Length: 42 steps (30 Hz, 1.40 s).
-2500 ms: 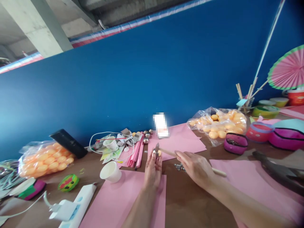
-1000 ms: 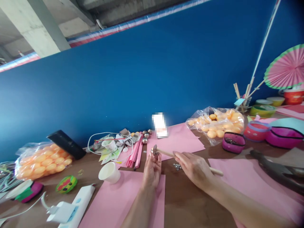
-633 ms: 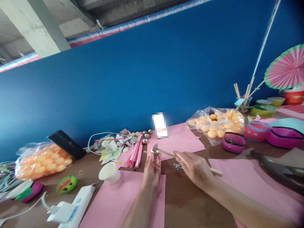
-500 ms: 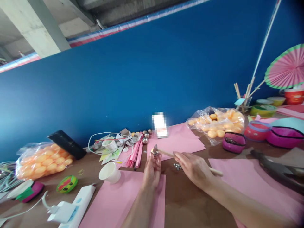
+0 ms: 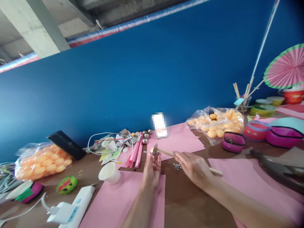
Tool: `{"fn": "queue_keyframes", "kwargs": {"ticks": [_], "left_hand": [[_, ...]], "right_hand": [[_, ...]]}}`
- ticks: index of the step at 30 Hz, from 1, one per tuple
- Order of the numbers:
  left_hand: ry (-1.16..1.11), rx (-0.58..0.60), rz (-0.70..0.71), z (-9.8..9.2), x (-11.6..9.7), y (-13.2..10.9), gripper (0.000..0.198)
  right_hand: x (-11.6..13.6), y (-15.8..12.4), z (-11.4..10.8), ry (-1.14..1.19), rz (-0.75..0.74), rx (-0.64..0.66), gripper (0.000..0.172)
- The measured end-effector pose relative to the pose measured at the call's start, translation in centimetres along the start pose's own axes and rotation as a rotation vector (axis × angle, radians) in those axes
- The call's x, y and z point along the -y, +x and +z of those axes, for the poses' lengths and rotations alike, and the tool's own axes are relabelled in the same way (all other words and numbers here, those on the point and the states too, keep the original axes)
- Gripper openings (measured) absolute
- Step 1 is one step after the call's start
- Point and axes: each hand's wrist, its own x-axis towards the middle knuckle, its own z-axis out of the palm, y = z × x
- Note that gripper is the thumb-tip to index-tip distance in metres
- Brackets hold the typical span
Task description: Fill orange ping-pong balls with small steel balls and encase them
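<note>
Raised over the table, my left hand [image 5: 152, 169] is closed, its fingertips around a small shiny ball [image 5: 152, 151]. My right hand [image 5: 192, 166] grips a wooden-handled hammer [image 5: 167, 153]. Its dark metal head meets the top of the ball, partly covering it. Beneath the handle, small silvery metal pieces [image 5: 177, 166] lie in a little heap, too small to name. Several shiny metallic balls [image 5: 145, 140] sit beyond my left hand. To its left stands a white paper cup [image 5: 109, 173] at the edge of a pink sheet [image 5: 123, 199].
Clear bags of orange balls lie at left [image 5: 42, 161] and right [image 5: 218, 123]. Pink paper strips [image 5: 135, 153] and scraps are behind the cup. A power strip [image 5: 79, 205] is front left. A magenta pouch [image 5: 233, 142] and dark-handled tool [image 5: 273, 167] are at right.
Almost nothing differs. Both hands keep their hold on the ball and the hammer, and the hammer's head stays at the ball. The whole view has shifted very slightly.
</note>
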Motion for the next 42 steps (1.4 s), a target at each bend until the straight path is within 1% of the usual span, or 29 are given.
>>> {"fn": "queue_keyframes", "kwargs": {"ticks": [4, 8, 12, 16, 21, 24, 27, 29, 32, 34, 37, 40, 42], "left_hand": [[0.022, -0.003, 0.01, -0.11, 0.06, 0.07, 0.019], [0.026, 0.009, 0.021, -0.23, 0.08, 0.14, 0.019], [0.029, 0.003, 0.033, -0.22, 0.11, 0.17, 0.017], [0.029, 0.005, 0.015, -0.03, -0.03, 0.1, 0.015], [0.011, -0.04, -0.012, 0.1, -0.24, 0.03, 0.015], [-0.005, -0.069, -0.034, 0.02, -0.28, 0.0, 0.015], [-0.015, -0.082, -0.053, -0.12, -0.25, -0.04, 0.014], [-0.032, -0.073, -0.061, -0.21, -0.27, -0.07, 0.016], [-0.074, -0.026, -0.099, -0.24, -0.4, -0.13, 0.018], [-0.102, -0.001, -0.133, -0.18, -0.53, -0.17, 0.019], [-0.145, -0.019, -0.158, -0.03, -0.7, -0.24, 0.024], [-0.19, 0.009, -0.177, 0.05, -0.82, -0.29, 0.029], [-0.199, 0.044, -0.189, 0.05, -0.86, -0.33, 0.03]], "right_hand": [[0.1, 0.04, -0.23, 0.018, 0.014, 0.023, 0.024], [0.13, 0.08, -0.32, 0.043, 0.032, -0.01, 0.025], [0.05, 0.03, -0.27, 0.038, 0.055, 0.011, 0.023], [-0.06, -0.05, -0.2, 0.06, 0.064, -0.023, 0.025], [-0.05, 0.08, -0.18, 0.024, 0.04, 0.019, 0.023], [-0.03, 0.15, -0.24, 0.041, 0.026, -0.032, 0.025], [-0.04, 0.15, -0.24, 0.034, 0.041, -0.025, 0.024], [-0.04, 0.13, -0.22, 0.031, 0.037, -0.009, 0.024], [-0.01, 0.08, -0.23, 0.061, 0.05, -0.045, 0.025], [0.03, 0.07, -0.25, 0.053, 0.057, -0.038, 0.025], [0.03, 0.05, -0.28, 0.006, 0.04, -0.004, 0.024], [-0.04, 0.03, -0.3, 0.012, 0.045, -0.043, 0.025], [-0.07, 0.03, -0.28, 0.024, 0.049, -0.04, 0.025]]}}
